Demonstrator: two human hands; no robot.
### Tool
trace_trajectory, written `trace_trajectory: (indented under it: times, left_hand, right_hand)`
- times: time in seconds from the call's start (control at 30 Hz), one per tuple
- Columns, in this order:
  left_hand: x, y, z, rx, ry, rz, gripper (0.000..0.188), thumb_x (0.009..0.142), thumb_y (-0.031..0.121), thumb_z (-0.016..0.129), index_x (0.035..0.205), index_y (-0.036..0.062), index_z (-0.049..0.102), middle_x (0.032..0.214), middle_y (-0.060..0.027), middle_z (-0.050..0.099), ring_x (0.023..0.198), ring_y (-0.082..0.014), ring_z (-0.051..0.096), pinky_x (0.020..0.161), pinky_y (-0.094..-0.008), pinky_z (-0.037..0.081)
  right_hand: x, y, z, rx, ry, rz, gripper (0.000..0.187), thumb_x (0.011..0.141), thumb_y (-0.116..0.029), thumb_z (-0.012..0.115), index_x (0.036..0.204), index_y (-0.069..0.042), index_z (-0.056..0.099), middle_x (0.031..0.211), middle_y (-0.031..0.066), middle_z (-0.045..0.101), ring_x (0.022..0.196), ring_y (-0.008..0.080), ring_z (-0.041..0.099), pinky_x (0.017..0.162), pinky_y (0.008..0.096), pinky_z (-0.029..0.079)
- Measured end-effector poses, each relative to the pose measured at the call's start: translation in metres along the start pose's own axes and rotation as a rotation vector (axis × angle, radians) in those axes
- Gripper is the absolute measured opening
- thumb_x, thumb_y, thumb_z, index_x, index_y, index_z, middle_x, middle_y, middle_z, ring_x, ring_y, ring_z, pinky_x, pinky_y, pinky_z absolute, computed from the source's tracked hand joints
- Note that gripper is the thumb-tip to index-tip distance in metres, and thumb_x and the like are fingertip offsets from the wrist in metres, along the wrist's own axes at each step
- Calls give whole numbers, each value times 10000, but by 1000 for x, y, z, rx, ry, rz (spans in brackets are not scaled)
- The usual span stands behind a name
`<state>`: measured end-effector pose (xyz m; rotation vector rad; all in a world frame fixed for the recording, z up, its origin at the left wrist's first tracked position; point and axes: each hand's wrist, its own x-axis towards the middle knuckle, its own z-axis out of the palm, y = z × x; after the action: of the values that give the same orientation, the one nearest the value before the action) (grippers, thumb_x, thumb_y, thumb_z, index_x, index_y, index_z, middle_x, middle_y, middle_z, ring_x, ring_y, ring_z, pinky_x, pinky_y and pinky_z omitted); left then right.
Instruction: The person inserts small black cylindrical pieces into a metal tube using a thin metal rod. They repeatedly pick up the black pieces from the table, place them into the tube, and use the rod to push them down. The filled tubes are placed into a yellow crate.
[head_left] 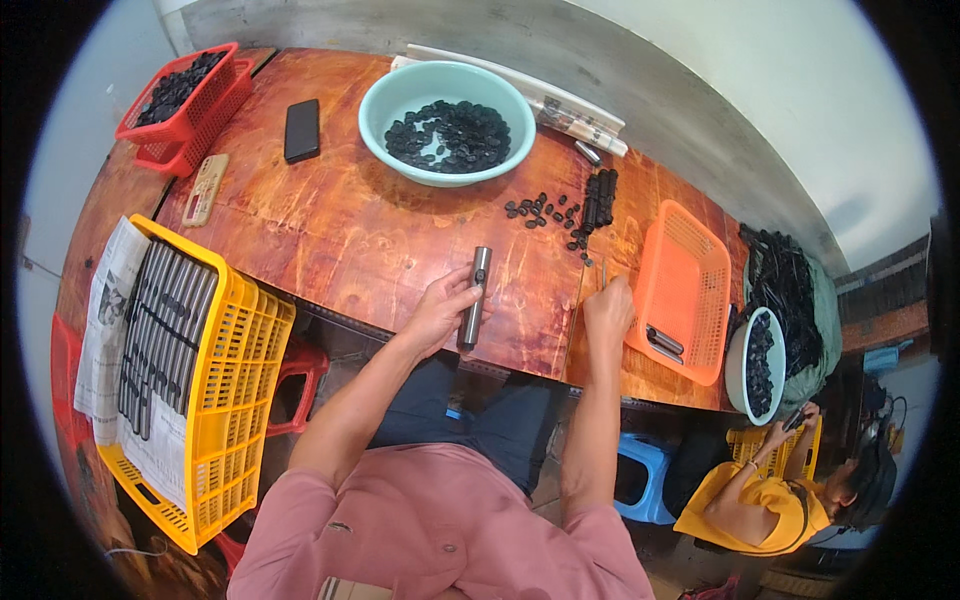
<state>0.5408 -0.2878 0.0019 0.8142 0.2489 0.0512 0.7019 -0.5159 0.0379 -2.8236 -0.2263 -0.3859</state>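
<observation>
My left hand (440, 310) is closed round a dark grey metal tube (470, 325), held nearly upright over the front part of the wooden table. A black oval piece sits on the upper part of the tube. To its right, my right hand (608, 312) is closed on thin tweezers (602, 270), their tips pointing away from me. Loose black oval pieces (540, 208) lie scattered just beyond the tips, beside a stack of black strips (600, 198). Whether the tips hold anything is too small to tell.
A light-blue basin (445, 70) of black pieces stands at the back. An orange basket (690, 270) with a few tubes sits right; a yellow crate (240, 370) of tubes, left. Red baskets (200, 120) and a phone (302, 130) lie far left. A person in yellow (750, 505) works at right.
</observation>
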Motion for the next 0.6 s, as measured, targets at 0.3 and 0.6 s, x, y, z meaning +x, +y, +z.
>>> trace_trajectory:
  times: [0.3,0.6]
  left_hand:
    - [-3,0,6,-4,46,-27,442,1024,127,554,1426,-18,437,1065,-118,627,890,-192,670,784,-315,580]
    - [-6,-1,11,5,28,22,422,1027,136,552,1405,-26,455,1053,-104,665,864,-157,662,776,-286,570]
  right_hand:
    - [-55,-49,-31,1750,-589,227,157,936,-60,573,1080,1,586,825,80,643,754,184,660,661,275,515]
    - [-78,-88,-18,1623,-471,130,207,1064,-128,455,1106,47,557,1077,173,657,935,249,715,821,315,589]
